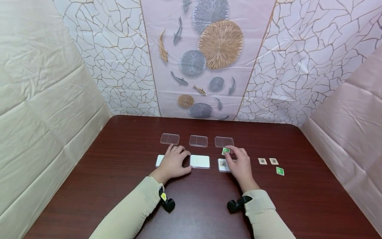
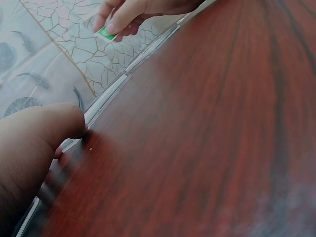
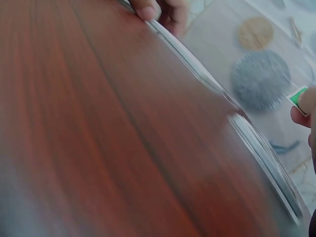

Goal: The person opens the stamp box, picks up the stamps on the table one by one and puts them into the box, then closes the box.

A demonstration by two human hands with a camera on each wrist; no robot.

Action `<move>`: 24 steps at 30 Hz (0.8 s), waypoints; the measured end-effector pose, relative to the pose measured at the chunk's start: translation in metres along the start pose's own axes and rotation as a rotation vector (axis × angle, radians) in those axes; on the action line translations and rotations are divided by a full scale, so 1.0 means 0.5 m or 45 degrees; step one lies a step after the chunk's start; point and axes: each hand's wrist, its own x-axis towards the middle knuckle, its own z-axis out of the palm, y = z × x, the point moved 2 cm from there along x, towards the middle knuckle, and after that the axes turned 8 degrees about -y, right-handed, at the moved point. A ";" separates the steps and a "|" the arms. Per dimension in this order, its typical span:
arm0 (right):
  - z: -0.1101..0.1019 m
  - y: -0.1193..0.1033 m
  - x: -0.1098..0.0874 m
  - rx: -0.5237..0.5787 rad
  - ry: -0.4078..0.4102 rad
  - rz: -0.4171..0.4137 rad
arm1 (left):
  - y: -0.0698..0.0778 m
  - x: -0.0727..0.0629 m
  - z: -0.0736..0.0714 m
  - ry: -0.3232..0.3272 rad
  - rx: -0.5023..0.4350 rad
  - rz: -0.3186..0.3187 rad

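Observation:
My right hand (image 1: 240, 166) pinches a small green stamp (image 1: 225, 151) between thumb and fingers, raised over the right-hand white-lined case (image 1: 221, 168). A brownish stamp (image 1: 222, 164) lies on the left part of that case; my hand hides the rest. Over on the left, my left hand (image 1: 174, 162) rests with spread, slightly bent fingers across the left white case (image 1: 159, 160), covering most of it. Its thumb and index finger reach the left edge of the middle white case (image 1: 200, 161), which bears no stamp.
Behind the cases lie three clear plastic lids: left (image 1: 170, 138), middle (image 1: 198, 141) and right (image 1: 223, 142). To the right are two brownish stamps (image 1: 262, 161) and a green stamp (image 1: 280, 171). Fabric walls stand around the dark wooden table (image 1: 203, 205).

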 end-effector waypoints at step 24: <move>0.148 -0.122 0.011 -0.076 -0.375 -0.122 | 0.006 0.000 -0.006 -0.018 0.012 -0.007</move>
